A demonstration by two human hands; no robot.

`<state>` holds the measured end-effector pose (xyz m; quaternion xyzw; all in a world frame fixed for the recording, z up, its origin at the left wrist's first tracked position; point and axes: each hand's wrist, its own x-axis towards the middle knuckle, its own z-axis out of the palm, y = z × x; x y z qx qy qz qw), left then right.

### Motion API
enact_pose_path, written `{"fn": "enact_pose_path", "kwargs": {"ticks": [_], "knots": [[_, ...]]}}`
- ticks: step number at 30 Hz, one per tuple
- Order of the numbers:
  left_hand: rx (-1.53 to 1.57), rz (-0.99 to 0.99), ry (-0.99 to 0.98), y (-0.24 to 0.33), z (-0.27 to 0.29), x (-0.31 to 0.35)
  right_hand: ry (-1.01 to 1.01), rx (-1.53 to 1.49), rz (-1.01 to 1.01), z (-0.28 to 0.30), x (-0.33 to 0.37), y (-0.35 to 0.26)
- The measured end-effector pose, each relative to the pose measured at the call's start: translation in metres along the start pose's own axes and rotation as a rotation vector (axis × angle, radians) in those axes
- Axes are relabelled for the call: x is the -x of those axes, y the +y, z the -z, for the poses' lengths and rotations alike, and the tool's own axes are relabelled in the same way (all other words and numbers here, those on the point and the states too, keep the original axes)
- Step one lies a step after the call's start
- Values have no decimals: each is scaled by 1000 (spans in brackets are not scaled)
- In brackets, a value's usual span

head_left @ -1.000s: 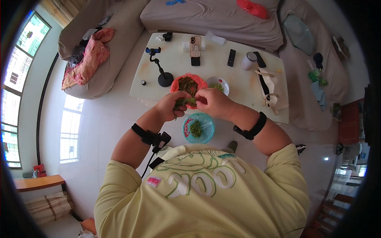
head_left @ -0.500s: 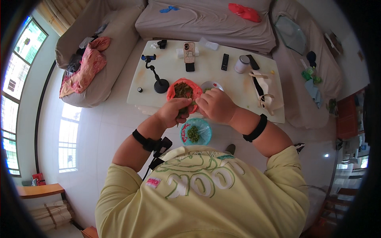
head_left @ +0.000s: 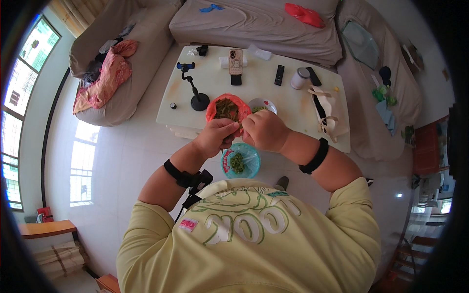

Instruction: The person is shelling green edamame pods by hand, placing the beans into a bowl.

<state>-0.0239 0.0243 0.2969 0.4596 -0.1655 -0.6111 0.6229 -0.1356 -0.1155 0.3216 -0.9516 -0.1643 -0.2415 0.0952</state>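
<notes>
Close together over the near edge of the table, both my hands are closed in a pinch. My left hand (head_left: 215, 137) has its thumb laid over curled fingers, and a bit of a thin green vegetable stem shows at its fingertips. Against it, my right hand (head_left: 266, 131) pinches the same spot; its fingertips are mostly hidden. Just beyond them stands an opened red plastic bag (head_left: 211, 111) filled with green-brown vegetable stems (head_left: 227, 108). A white bowl (head_left: 270, 104) with green pieces sits behind my right hand. Below, a teal bin (head_left: 256, 166) holds green scraps (head_left: 237, 162).
On the pale table (head_left: 171, 93) are a black phone stand (head_left: 199, 101), a propped phone (head_left: 236, 61), a remote (head_left: 279, 75), a lidded jar (head_left: 299, 78) and a cream cloth bag (head_left: 332, 115). Covered sofas (head_left: 254, 24) surround it. Black straps circle both my forearms.
The view has shifted slightly. My hands stay close together by the red bag, fingers drawn nearer each other; less green shows around my left hand than before.
</notes>
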Motion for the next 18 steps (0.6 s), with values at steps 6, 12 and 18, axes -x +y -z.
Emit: {"fn": "enact_pose_path", "kwargs": {"ticks": [6,12,18], "knots": [[-342,-249,67,2,-4,7,48,-481,-407,0,-4,-4],[-1223,-835,115,16,-5,8,-158,-1022,-683,3,-4,2],[-1529,-626,233,-9,14,-11,-400,-1100,-452,9,-15,-12]]}}
